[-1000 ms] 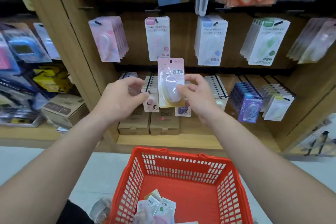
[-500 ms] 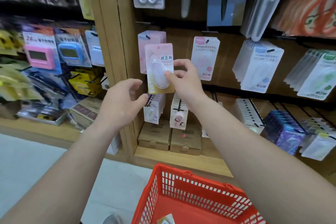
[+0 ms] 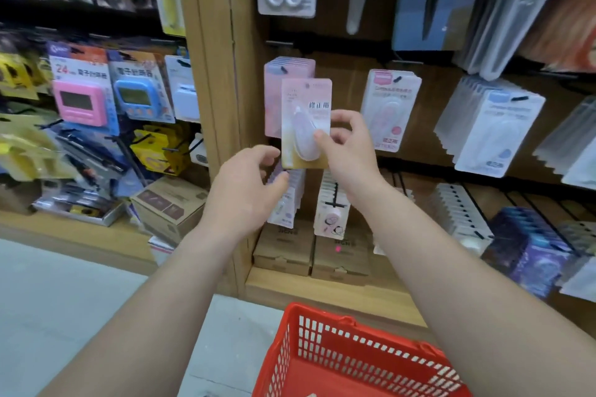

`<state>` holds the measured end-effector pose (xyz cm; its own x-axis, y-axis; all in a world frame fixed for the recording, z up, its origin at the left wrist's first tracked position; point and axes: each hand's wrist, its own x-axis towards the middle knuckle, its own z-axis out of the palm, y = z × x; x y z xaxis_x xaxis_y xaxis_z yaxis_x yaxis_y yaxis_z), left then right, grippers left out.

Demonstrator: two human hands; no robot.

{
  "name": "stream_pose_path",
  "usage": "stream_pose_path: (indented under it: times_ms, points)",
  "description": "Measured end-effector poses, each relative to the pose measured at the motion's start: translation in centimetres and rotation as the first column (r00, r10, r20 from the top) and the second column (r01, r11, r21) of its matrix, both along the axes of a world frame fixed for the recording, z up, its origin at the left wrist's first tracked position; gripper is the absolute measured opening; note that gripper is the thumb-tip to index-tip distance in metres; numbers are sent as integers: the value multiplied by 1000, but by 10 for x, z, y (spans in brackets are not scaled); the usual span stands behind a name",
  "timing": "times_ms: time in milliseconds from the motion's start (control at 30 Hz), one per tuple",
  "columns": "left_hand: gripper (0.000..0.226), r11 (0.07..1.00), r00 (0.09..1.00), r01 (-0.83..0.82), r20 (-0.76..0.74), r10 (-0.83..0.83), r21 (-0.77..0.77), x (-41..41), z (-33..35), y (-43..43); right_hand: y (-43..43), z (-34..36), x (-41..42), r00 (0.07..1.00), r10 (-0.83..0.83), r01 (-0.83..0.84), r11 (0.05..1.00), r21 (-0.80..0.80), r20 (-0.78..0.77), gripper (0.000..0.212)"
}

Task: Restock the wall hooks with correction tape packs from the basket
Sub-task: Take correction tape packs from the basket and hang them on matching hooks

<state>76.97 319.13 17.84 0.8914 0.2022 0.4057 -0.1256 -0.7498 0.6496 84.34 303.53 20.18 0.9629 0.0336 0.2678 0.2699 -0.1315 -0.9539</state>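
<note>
Centre frame: right hand (image 3: 350, 151) pinches a pink correction tape pack (image 3: 304, 113) before the hung pink stack (image 3: 274, 100); left hand (image 3: 245, 193), loosely curled, holds nothing. Risk: the one-handed pinch misaligns the hang-hole with the hook (image 3: 283, 69), and the pack drops.

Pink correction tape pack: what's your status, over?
Right hand pinches the pink card-backed correction tape pack; left hand loose beside it, empty. Pack held before the hanging pink stack, not yet hooked. Nothing seen blocking.

修正帶 on pink pack (image 3: 305, 126), 24 on timer card (image 3: 79, 74)
</note>
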Motion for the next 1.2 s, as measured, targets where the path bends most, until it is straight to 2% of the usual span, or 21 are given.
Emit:
stream_pose_path:
  times_ms: [167,367,533,700,833,1200]
  points:
    - [45,981,980,194,-52,-193,18,-5,-1,-72,-108,-10,-44,991,-131,130,991,-10,-26,27]
    - [45,944,942,324,-115,-315,62,-7,4,-180,-251,-10,-86,948,-318,317,948,-29,-22,26]
    - [48,888,899,436,-125,-421,145,2,22,-268,-340,-13,-94,881,-474,473,879,55,-11,26]
    - [53,805,848,528,-125,-515,269,19,41,-354,-421,-9,-80,781,-624,619,764,182,-38,25]
    - [54,754,818,566,-113,-565,333,34,47,-407,-468,-3,-57,711,-699,693,678,246,-80,28]
    - [55,706,802,576,-116,-586,412,54,44,-461,-511,0,-35,678,-733,706,628,328,-54,24]
